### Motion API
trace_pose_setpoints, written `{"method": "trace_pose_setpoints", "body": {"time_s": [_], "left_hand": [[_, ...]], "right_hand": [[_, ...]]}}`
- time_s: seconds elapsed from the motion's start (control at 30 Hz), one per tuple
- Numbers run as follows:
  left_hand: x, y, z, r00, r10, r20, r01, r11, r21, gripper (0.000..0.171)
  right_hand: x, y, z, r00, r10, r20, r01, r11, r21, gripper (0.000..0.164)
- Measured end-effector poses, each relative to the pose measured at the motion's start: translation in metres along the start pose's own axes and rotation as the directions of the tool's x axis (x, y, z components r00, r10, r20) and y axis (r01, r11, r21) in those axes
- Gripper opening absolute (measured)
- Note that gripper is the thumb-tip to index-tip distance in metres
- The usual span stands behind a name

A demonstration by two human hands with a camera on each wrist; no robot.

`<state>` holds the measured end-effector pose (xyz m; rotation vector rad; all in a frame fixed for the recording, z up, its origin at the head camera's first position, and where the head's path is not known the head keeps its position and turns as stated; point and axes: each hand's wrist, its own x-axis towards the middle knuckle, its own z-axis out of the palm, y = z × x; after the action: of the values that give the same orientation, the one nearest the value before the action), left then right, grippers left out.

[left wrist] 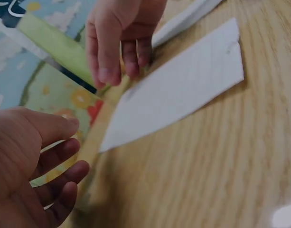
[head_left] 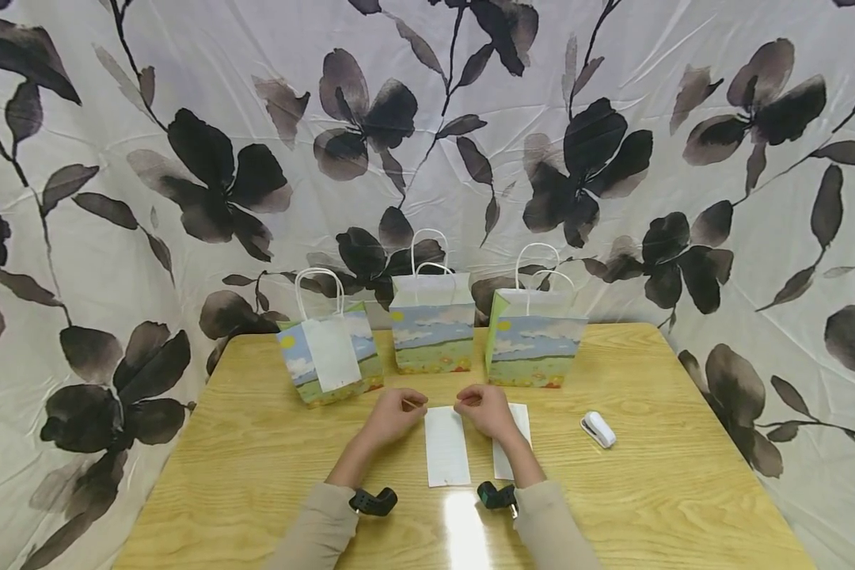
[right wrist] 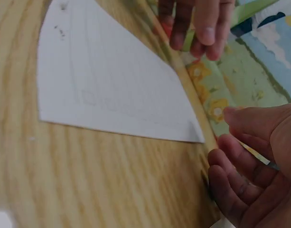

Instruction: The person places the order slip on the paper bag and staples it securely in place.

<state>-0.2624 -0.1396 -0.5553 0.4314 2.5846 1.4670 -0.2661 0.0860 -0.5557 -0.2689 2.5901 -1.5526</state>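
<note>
Flanking the far end of the slip, your left hand and right hand are part open, fingers loosely bent, nothing held. The slip lies flat on the table, on your side of both hands, its long axis running from you toward the bags. Neither hand looks clearly nearer (a second slip lies to its right).

Head view: high on the person's side, facing forward and down; widest, takes in counter and floral cloth behind. Left wrist view: close, tilted, past the left fingers. Right wrist view: equally close, roughly mirrored, past the right fingers. All three share the white sheet and both sets of fingers.
</note>
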Motion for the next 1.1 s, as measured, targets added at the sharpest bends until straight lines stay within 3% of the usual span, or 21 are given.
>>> {"method": "trace_pose_setpoints", "body": {"time_s": [0.3,0.53,0.77,0.9,1.1], "left_hand": [[0.004,-0.015,0.013,0.999,-0.004,-0.053,0.005,1.0,0.01,0.025],[0.007,-0.016,0.018,0.992,0.003,-0.129,0.013,0.992,0.123,0.023],[0.008,-0.015,0.02,0.994,-0.057,-0.088,0.072,0.982,0.175,0.014],[0.009,-0.012,0.02,0.996,-0.052,-0.075,0.066,0.977,0.203,0.009],[0.011,-0.007,0.016,0.995,-0.064,-0.075,0.072,0.991,0.11,0.006]], "right_hand": [[-0.003,0.019,0.0,0.999,0.037,-0.021,-0.035,0.996,0.085,0.021],[-0.005,0.017,-0.002,0.998,0.05,-0.049,-0.042,0.987,0.154,0.022],[-0.009,0.026,-0.003,0.997,0.002,-0.082,0.014,0.982,0.188,0.024],[-0.009,0.024,-0.004,0.996,0.059,-0.066,-0.042,0.97,0.239,0.025],[-0.007,0.018,-0.008,0.992,0.114,-0.047,-0.096,0.953,0.287,0.027]]}}
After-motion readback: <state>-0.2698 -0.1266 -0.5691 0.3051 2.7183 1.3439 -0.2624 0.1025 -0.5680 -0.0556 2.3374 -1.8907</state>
